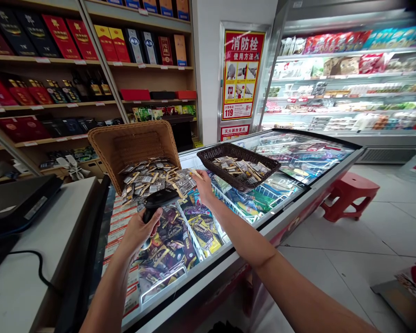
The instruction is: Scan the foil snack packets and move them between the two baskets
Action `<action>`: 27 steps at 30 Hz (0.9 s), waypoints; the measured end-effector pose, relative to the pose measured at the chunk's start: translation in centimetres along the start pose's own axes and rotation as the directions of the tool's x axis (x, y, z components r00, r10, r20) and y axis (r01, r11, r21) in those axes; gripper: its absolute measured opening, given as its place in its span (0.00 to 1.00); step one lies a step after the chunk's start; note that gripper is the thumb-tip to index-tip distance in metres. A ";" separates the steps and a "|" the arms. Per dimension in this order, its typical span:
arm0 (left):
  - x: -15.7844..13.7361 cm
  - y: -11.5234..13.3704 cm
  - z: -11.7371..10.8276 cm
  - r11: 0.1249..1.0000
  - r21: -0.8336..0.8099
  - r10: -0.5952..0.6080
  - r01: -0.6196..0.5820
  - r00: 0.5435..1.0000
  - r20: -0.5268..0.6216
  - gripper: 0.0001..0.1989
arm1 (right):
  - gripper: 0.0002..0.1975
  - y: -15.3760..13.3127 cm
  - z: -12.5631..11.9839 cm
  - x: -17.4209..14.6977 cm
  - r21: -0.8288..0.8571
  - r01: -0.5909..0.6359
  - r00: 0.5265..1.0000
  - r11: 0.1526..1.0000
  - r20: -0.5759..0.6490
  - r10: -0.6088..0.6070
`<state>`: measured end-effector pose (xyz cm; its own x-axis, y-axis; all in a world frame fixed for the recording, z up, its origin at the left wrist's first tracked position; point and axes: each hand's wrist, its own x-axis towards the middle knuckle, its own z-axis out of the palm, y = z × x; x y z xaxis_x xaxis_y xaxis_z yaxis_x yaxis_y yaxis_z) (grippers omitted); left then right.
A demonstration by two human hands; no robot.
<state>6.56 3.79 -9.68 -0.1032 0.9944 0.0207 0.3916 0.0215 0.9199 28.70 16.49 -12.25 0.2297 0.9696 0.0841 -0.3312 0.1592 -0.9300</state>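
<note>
My left hand (142, 231) is wrapped round the handle of a black barcode scanner (161, 198), whose head points right. Pinched in my right hand (204, 186) is a small clear packet (186, 181) with a printed label, held just in front of the scanner. Behind both hands a wicker basket (135, 134) lies tilted with its opening towards me, and many similar small packets (149, 173) are heaped in it. A dark woven tray (208, 157) rests to the right on the freezer glass, with more such packets (242, 169) inside. What the packets contain is too small to tell.
Under the hands runs a glass-topped chest freezer (249, 236) full of bagged goods. At left stands a counter (31, 259) with a dark device and a cable. A red stool (350, 194) is on the floor at right. Shelves of boxes and a lit refrigerated display (333, 97) stand behind.
</note>
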 end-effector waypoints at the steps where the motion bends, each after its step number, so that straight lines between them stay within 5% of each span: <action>1: 0.0 0.0 0.0 1.000 -0.002 0.001 -0.001 1.000 -0.002 0.34 | 0.11 -0.1 0.0 0.0 -0.001 -0.003 1.000 1.000 -0.002 0.003; 9: -1.0 2.2 -0.2 0.998 -0.057 0.015 -0.017 1.000 -0.027 0.34 | 0.15 -1.0 -0.5 -0.2 -0.039 0.042 0.997 0.998 0.061 -0.040; 14: -1.2 2.8 -0.3 0.997 -0.070 0.033 -0.035 0.999 -0.036 0.34 | 0.18 -2.4 -4.9 -1.7 -0.216 0.246 0.967 0.945 0.117 -0.225; 17: -1.0 2.7 -0.3 0.997 -0.071 0.030 -0.031 0.999 -0.022 0.35 | 0.13 -4.4 -9.5 -2.7 -0.453 0.408 0.903 0.793 0.074 -0.423; 21: -0.8 2.6 -0.3 0.997 -0.075 0.014 -0.017 0.999 -0.030 0.37 | 0.11 -7.6 -14.9 -2.8 -0.689 0.425 0.768 0.587 -0.068 -0.637; 27: -0.6 2.3 -0.6 0.997 -0.082 -0.006 0.002 0.999 -0.048 0.35 | 0.14 -9.7 -18.3 -0.9 -0.806 0.315 0.668 0.500 -0.186 -0.721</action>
<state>7.00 3.20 -7.36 -0.1495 0.9882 0.0345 0.3148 0.0145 0.9490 48.41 10.64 -9.86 0.5623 0.4983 0.6599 0.6448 0.2355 -0.7272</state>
